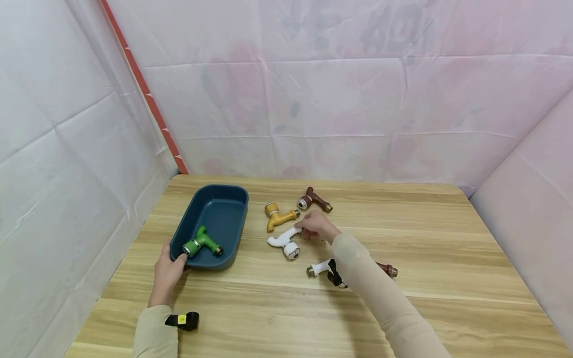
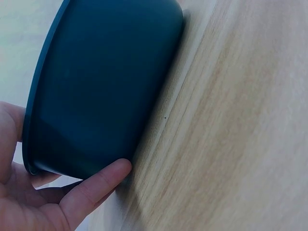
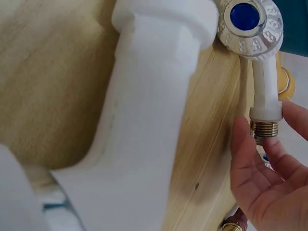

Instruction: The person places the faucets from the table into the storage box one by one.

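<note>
Both busy: left grip (image 1: 167,272) holds the near-left corner of a dark-blue plastic tub (image 1: 225,214); right grip (image 1: 318,225) pinches a white, brass-threaded tap (image 1: 283,241), likely a pick-up, needing steady lifting.

wood-grain table (image 1: 447,238) | creased pinkish sheet (image 1: 331,99) behind | red strip (image 1: 145,89) at left corner

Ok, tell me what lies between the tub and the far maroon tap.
The yellow tap lies between the tub and the far maroon tap; the head view shows it.
</note>
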`<act>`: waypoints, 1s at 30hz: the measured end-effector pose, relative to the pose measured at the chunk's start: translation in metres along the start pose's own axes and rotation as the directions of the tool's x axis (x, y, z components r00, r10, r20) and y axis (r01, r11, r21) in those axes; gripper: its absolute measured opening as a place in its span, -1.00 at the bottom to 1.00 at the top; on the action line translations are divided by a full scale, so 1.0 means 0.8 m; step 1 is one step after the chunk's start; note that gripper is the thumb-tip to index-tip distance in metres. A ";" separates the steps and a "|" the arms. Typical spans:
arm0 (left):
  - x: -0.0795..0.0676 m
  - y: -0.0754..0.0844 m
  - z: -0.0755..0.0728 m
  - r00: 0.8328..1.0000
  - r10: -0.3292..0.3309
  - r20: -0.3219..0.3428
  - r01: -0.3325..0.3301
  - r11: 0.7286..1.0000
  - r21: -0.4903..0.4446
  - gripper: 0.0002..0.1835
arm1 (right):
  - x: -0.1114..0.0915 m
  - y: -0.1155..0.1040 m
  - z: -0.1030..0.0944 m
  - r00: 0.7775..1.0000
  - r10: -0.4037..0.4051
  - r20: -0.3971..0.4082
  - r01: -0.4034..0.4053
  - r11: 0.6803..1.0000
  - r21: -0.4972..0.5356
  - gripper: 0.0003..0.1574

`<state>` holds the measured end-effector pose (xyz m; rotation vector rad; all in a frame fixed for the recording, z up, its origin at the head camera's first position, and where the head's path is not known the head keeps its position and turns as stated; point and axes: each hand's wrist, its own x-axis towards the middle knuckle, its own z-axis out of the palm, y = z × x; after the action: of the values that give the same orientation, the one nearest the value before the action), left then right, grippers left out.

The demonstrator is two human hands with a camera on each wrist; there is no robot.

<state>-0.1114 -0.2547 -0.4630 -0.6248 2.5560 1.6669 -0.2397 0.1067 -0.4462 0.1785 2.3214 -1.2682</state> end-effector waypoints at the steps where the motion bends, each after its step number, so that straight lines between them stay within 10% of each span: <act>1: 0.000 0.000 0.000 1.000 0.000 -0.001 0.000 1.000 0.001 -0.31 | -0.001 0.000 0.001 1.000 -0.009 -0.006 0.009 1.000 0.014 -0.72; 30: -0.002 0.003 -0.001 1.000 0.003 0.006 -0.003 1.000 0.017 -0.32 | 0.000 0.000 0.000 0.981 -0.191 0.044 0.184 0.974 0.134 -0.75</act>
<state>-0.1108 -0.2538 -0.4605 -0.6151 2.5656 1.6428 -0.2397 0.1065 -0.4461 -0.0355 2.2512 -1.4975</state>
